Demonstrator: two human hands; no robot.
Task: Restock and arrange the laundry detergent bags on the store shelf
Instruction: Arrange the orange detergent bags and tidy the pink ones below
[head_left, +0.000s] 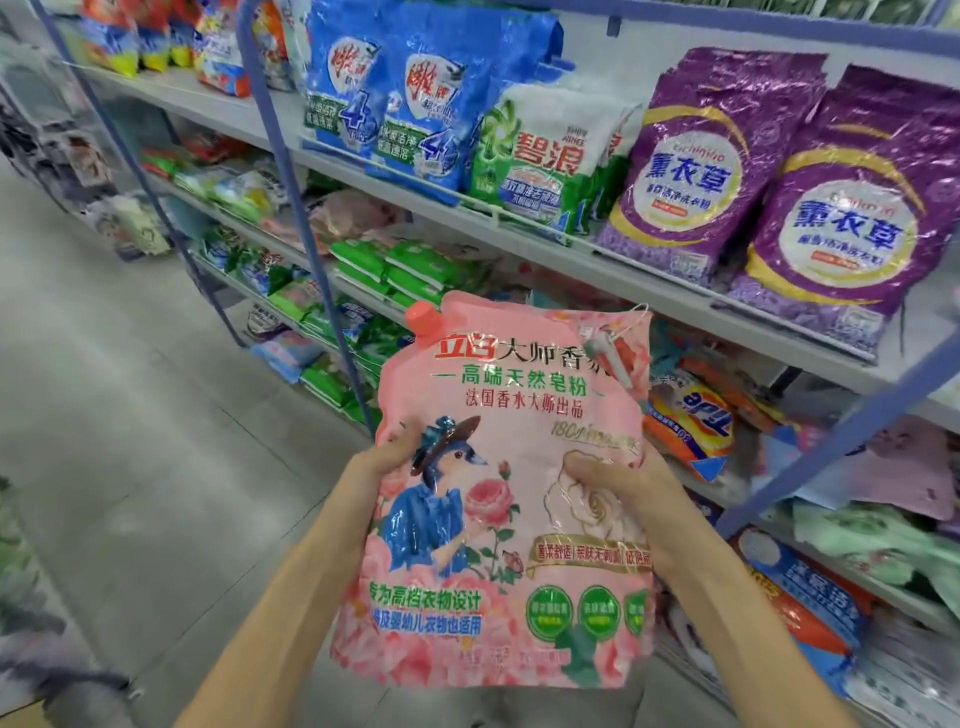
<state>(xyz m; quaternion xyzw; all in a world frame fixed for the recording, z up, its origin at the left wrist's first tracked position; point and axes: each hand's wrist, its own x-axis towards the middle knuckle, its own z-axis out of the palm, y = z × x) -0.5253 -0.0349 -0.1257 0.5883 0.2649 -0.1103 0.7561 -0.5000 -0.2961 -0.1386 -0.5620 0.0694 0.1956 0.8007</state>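
Both hands on the pink detergent bag (498, 483) here, held upright in the aisle in front of the shelf (597, 260). Left hand (387, 457) grips its left edge and right hand (618, 480) its right side, fingers curled onto the front. Purple bags (691, 171) stand on the shelf above.

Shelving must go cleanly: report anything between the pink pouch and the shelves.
Nothing lies between the pink floral plastic pouch, held by left hand and right hand, and the grey shelves. But the levels ahead are stocked: purple foil bags above, an orange plastic bag just behind it.

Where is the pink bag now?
Head view, lower centre: pink bag held upright by left hand and right hand, just left of the orange bag.
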